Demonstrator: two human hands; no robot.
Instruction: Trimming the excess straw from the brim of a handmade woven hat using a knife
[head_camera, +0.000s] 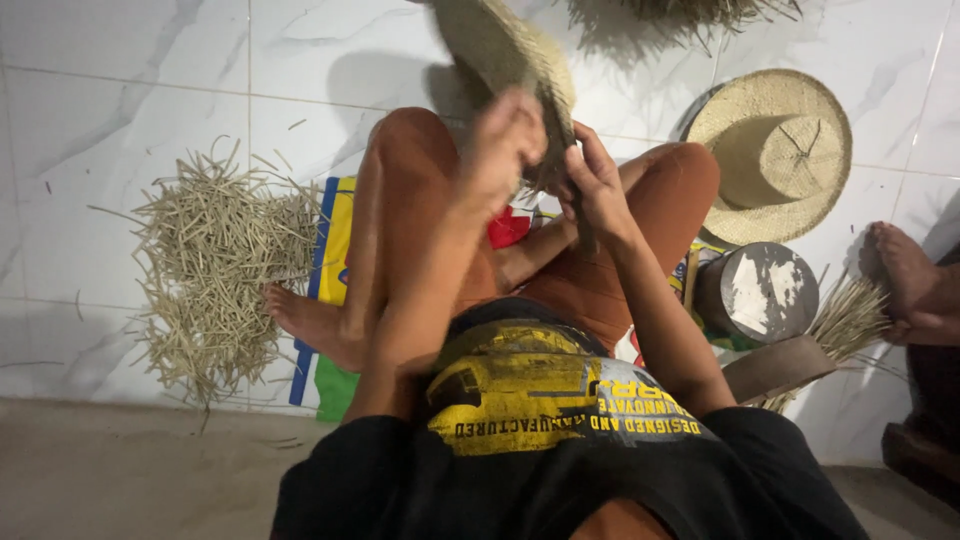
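Item: unfinished straw hat (505, 50), woven, tan; held up over the knees, top of view, brim edge turned toward the person; part cut off by frame.

L hand (505, 145): fingers closed on the hat's near edge, thumb side toward camera; blurred, so exact finger spread unclear.
R hand (593, 185): fingers pinched together on the hat edge just below the L hand; looks like it is working a strand at the rim; strand itself too small to tell.

Handling note (judgement): keep L grip firm so the rim stays taut; R should work close to the edge w/ short pulls; loose tension would likely leave the weave uneven.

Around, going outward: person seated cross-legged, orange trousers, black printed shirt; coloured mat (330, 290) under the legs; pile of cut straw pieces (215, 270) on tiled floor, person's left; finished straw hat (775, 150) lying crown-up, right; round dark block (760, 292) near it; straw bundle (850, 315) beside the block; another person's foot (905, 275) at right edge.
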